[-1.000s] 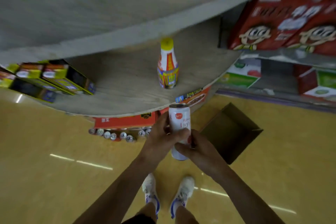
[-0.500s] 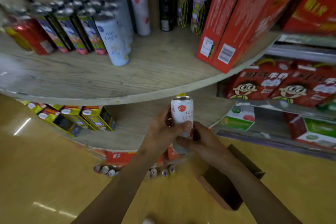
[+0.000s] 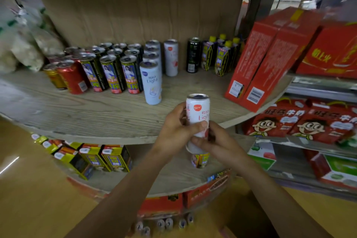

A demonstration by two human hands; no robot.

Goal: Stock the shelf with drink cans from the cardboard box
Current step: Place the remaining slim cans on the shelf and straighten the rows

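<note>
I hold a tall white drink can (image 3: 199,114) with pink lettering upright in both hands, just in front of the rounded wooden shelf (image 3: 108,120). My left hand (image 3: 176,127) grips its left side, thumb across the front. My right hand (image 3: 216,143) grips its lower part from the right. On the shelf stand a pale blue can (image 3: 152,83) at the head of a row of like cans, one white can (image 3: 171,58) at the back, and several dark and red cans (image 3: 114,71) to the left. The cardboard box is hidden below my arms.
Tall red cartons (image 3: 258,63) stand on the shelf's right end. A black can (image 3: 193,55) and yellow-capped bottles (image 3: 222,54) are at the back. The lower tier (image 3: 173,177) carries yellow boxes (image 3: 104,157) and a bottle (image 3: 201,160). Red cartoon cartons (image 3: 301,123) fill a rack on the right.
The view has swung up from the floor and box to the upper shelf. Both hands have lifted the white can from near floor level up to the shelf's front edge.
</note>
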